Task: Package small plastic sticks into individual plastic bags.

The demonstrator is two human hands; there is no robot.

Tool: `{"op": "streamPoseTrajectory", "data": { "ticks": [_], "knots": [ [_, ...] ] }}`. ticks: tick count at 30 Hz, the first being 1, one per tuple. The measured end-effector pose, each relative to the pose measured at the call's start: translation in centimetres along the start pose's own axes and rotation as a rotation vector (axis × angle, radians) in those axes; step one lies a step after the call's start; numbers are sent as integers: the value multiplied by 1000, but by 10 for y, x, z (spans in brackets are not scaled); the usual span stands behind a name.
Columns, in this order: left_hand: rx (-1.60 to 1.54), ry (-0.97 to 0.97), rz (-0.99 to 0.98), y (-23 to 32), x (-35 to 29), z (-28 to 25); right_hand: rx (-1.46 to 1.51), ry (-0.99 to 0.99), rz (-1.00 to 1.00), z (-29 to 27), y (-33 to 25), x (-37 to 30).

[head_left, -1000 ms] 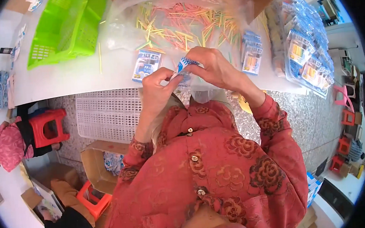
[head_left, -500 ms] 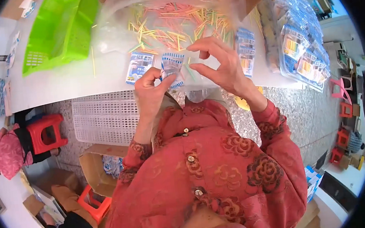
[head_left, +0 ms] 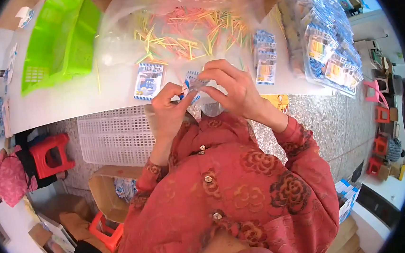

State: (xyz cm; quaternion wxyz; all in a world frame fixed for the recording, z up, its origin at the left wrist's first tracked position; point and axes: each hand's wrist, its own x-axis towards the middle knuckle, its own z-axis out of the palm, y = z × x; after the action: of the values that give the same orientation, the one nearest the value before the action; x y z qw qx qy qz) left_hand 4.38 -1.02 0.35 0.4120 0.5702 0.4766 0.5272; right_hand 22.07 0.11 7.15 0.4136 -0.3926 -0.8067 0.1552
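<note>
Between my two hands, near the table's front edge, is a small blue-and-white plastic packet. My left hand pinches its left side between thumb and fingers. The thumb and fingertips of my right hand are closed on its right side. Part of the packet is hidden behind the fingers. Flat on the table, left of my hands, lies a blue-and-white packet. More such packets lie in a row to the right. Beyond my hands, thin pink, yellow and green sticks are spread loosely on clear plastic.
A bright green plastic basket stands at the far left. Filled blue-and-white packets are piled in a clear tray at the right. Below the table edge are a white plastic crate and a cardboard box. Other people sit at the left.
My right hand has moved left and closed its fingers on the packet; before, it was apart with thumb and fingers spread. The whole view has shifted slightly.
</note>
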Motion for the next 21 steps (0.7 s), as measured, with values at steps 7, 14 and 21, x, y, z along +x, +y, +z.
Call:
{"op": "streamPoseTrajectory", "data": {
  "ticks": [7, 14, 21],
  "knots": [
    [204, -27, 106, 0, -2, -1, -95, -46, -72, 6, -5, -6],
    [204, -39, 82, -4, -6, -2, -4, -151, 110, 9, -7, -9],
    [55, -36, -14, -2, -8, -4, 114, -228, -7, 13, -6, 4]
  ]
}}
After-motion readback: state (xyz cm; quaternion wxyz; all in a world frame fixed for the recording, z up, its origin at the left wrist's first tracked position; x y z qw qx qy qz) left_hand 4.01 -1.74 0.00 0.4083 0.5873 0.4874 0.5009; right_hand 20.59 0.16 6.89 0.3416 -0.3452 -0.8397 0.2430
